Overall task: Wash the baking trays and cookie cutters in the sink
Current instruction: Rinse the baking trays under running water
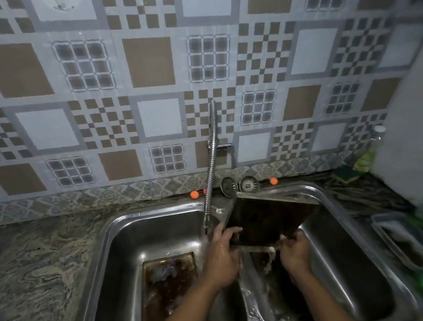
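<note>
A dark, stained baking tray (268, 216) is tilted up over the right basin of a steel double sink (111, 231). My left hand (222, 256) grips the tray's near left edge, thumb over the rim. My right hand (295, 250) holds its near right corner from below. Dirty water runs off the tray's lower edge between my hands. A second tray (168, 288), brown and wet, lies flat on the bottom of the left basin. No cookie cutters show.
A flexible metal tap hose (211, 176) hangs from the wall to just left of the tray. Two sink strainers (239, 185) lean at the back rim. A green sponge (345, 174) and a bottle sit back right. A plastic container (406, 239) stands on the right counter.
</note>
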Tool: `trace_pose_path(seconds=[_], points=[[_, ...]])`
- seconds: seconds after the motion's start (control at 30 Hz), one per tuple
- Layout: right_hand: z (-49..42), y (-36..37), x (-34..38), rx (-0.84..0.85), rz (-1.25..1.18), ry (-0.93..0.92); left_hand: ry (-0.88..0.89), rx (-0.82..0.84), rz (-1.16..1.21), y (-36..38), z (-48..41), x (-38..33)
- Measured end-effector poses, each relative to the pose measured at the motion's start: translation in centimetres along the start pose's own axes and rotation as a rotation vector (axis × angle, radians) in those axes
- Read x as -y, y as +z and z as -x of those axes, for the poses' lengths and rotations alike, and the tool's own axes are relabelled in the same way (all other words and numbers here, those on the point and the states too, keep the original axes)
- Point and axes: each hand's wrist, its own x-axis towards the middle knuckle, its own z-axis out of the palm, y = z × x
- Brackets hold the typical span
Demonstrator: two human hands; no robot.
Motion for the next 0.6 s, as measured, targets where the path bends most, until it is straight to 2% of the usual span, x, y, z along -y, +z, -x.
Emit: trace_pose_path(seconds=[0.1,0.27,0.33,0.43,0.6], points=[[-0.5,-2.6,0.0,-0.026,0.013,-0.09,0.017,-0.054,0.064,2.0,-0.3,-1.2],[-1.8,-6.5,-0.2,-0.058,-0.007,-0.187,0.016,-0.054,0.149,5.7,-0.8,-2.3],[-2.8,-8.3,-1.2,-0.034,0.067,-0.191,-0.022,-0.026,0.136,7.4,-0.7,-2.9],[-4.3,-10.9,-3.2,0.012,0.198,-0.172,-0.133,0.018,0.114,10.1,-0.6,-3.7],[-6.8,-12.6,-8.3,0.156,0.496,-0.019,-0.389,0.05,0.069,14.6,-0.2,-2.7]])
